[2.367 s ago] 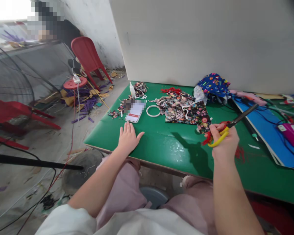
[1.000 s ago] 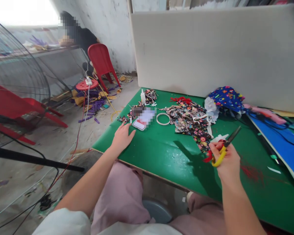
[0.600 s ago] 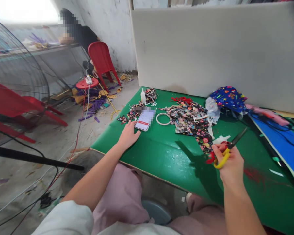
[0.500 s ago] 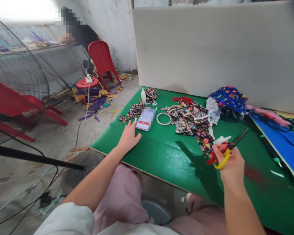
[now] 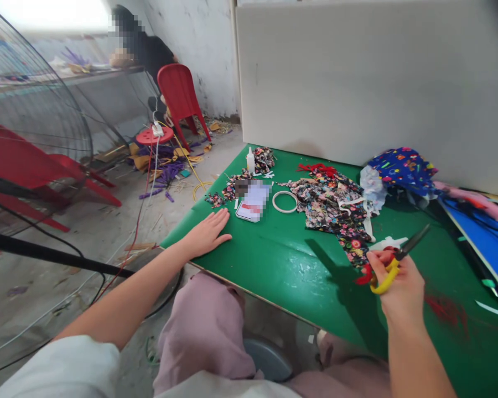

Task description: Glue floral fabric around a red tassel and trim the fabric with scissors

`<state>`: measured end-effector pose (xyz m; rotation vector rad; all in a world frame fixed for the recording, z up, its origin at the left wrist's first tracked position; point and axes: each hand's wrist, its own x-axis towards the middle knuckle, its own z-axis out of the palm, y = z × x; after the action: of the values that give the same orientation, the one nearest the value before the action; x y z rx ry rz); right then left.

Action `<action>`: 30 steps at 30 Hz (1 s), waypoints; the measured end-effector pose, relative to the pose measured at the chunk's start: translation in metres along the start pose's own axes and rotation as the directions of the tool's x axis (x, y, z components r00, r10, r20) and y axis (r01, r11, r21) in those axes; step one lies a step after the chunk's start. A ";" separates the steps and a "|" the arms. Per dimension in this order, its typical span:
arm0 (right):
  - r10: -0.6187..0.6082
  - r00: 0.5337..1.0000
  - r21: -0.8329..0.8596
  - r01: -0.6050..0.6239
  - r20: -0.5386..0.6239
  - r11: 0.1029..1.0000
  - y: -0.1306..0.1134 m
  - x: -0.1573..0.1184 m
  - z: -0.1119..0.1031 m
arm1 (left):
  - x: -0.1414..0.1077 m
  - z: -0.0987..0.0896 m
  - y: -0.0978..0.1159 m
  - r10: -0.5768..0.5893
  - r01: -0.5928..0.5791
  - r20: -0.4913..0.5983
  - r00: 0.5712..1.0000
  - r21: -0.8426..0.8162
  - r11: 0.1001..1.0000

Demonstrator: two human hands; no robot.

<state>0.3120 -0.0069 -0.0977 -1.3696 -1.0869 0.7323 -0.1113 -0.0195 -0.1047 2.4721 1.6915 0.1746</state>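
My left hand lies flat on the green table with its fingers stretched out, just left of a phone and not touching it. My right hand is closed around scissors with yellow and red handles, the dark blades pointing up and to the right. A corner of floral fabric reaches up to the fingertips of this hand; whether they pinch it I cannot make out. Between phone and fabric lies a white ring. Small floral scraps and a white bottle are behind the phone.
A blue patterned cloth bundle and a pink tool lie at the right, beside a blue board. A pale panel stands behind the table. On the left are a fan, red chairs, cables and a seated person.
My left hand has slid left, away from the phone's edge, and its fingers now lie flatter. The right hand still holds the scissors. The whole view has shifted slightly.
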 end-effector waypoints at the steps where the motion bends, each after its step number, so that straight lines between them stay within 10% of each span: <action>1: 0.002 1.000 -0.002 -0.002 -0.001 1.000 0.000 0.000 0.000 | 0.002 -0.003 -0.004 -0.011 0.011 -0.009 1.000 0.008 1.000; 6: 0.021 1.000 -0.002 -0.021 -0.016 1.000 0.001 0.000 -0.001 | -0.019 -0.008 0.030 0.127 -0.127 0.042 0.991 -0.007 0.992; 9: 0.024 0.999 0.003 -0.024 -0.028 1.000 0.004 0.000 -0.002 | -0.028 -0.007 0.061 0.381 -0.372 0.183 0.906 -0.084 0.924; 22: 0.065 0.998 0.003 -0.065 0.016 0.998 0.007 0.000 -0.001 | 0.012 0.015 0.027 0.022 -0.020 -0.015 1.000 0.099 0.995; 30: 0.101 0.995 0.007 -0.101 0.018 0.995 0.006 0.002 -0.002 | -0.011 0.014 0.001 -0.306 0.340 -0.207 0.929 0.154 0.928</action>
<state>0.3153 -0.0053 -0.1031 -1.4217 -1.0330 0.8224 -0.1115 -0.0307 -0.1187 2.3095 2.2626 0.2156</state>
